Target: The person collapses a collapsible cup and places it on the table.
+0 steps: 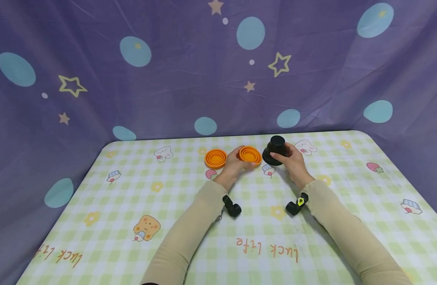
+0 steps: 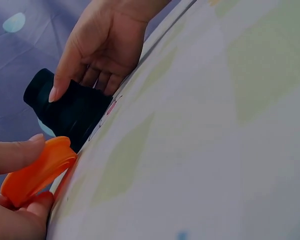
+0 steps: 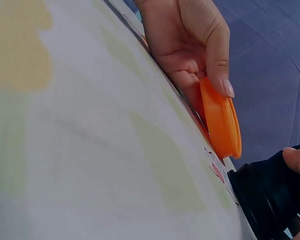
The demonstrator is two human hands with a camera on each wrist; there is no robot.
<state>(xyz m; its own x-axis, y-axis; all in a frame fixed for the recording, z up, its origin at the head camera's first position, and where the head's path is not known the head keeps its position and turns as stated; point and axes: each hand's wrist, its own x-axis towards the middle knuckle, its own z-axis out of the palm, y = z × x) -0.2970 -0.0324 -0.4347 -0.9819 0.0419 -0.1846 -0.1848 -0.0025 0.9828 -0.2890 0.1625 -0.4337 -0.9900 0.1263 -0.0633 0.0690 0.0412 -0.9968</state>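
In the head view, my left hand (image 1: 234, 168) pinches an orange collapsible cup (image 1: 250, 154), folded flat into rings, by its edge. The left wrist view shows the same cup (image 2: 40, 172) tilted between thumb and fingers, its lower edge close to the table. My right hand (image 1: 293, 163) grips a black stepped, round piece (image 1: 277, 142) around its side. That piece stands on its wide end with the narrow end up. In the right wrist view the black piece (image 3: 270, 190) is close beside the orange cup (image 3: 220, 120). Another flattened orange cup (image 1: 215, 158) lies left of my left hand.
A table with a green-and-white checked cover (image 1: 189, 237), printed with cartoon figures and lettering, spreads under both arms. Its far edge meets a purple curtain (image 1: 175, 95) with stars and blue ovals. Small black cameras (image 1: 232, 206) are strapped to both wrists.
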